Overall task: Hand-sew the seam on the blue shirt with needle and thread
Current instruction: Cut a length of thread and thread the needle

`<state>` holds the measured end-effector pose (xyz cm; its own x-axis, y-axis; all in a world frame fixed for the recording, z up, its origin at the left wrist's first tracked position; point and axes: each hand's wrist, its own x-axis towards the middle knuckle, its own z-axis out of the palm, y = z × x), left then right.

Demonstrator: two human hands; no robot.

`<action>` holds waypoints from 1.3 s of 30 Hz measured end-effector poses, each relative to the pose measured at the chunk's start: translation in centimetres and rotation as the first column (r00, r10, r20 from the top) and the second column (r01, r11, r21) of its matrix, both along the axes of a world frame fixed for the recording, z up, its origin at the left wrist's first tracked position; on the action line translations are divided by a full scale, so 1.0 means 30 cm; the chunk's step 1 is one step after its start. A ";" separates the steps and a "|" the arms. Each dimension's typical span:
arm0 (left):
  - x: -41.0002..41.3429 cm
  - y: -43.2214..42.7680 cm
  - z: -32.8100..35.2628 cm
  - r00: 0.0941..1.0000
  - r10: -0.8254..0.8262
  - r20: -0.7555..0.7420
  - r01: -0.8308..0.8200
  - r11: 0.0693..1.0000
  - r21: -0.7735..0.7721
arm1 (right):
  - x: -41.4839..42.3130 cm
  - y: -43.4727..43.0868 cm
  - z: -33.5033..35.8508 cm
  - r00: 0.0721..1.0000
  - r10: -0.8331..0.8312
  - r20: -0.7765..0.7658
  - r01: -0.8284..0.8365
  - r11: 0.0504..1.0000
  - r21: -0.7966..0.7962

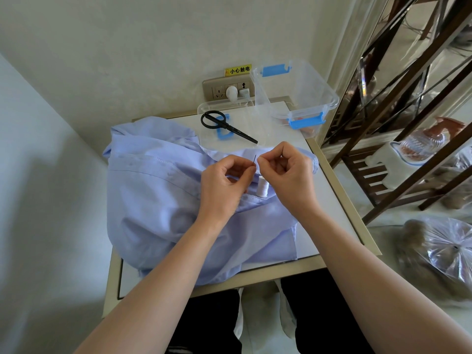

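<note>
A room in a home, it seems: a small table [342, 200] pushed against a pale wall [127, 60], a wall socket [227, 89] with chargers plugged in, a clear plastic storage box [293, 90], a wooden shelf rack [408, 103] alongside, a white plastic stool [383, 162] by it, and a tied plastic bag [439, 251] on the floor

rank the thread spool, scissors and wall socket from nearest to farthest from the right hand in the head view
1. thread spool, just left of the right hand
2. scissors, farther back, to the left
3. wall socket, farthest back, beyond the scissors
</note>
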<state>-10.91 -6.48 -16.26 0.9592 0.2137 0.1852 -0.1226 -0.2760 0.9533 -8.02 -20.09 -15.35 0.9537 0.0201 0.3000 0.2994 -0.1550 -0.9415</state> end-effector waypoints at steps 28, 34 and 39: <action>-0.002 0.001 0.002 1.000 -0.005 0.010 0.005 0.999 0.031 | 0.000 -0.007 -0.007 1.000 0.032 0.001 -0.032 0.999 0.033; -0.003 -0.002 0.006 1.000 -0.004 0.013 0.003 0.999 0.035 | -0.001 -0.011 -0.005 0.999 0.036 -0.012 -0.035 0.999 0.038; -0.004 -0.003 0.010 1.000 -0.009 0.017 0.009 0.999 0.035 | 0.000 -0.012 -0.005 0.999 0.037 -0.009 -0.037 0.998 0.043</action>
<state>-11.02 -6.57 -15.97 0.9576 0.1983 0.2091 -0.1417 -0.3078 0.9408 -8.02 -20.46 -15.49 0.9554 0.0428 0.2922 0.2952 -0.1038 -0.9498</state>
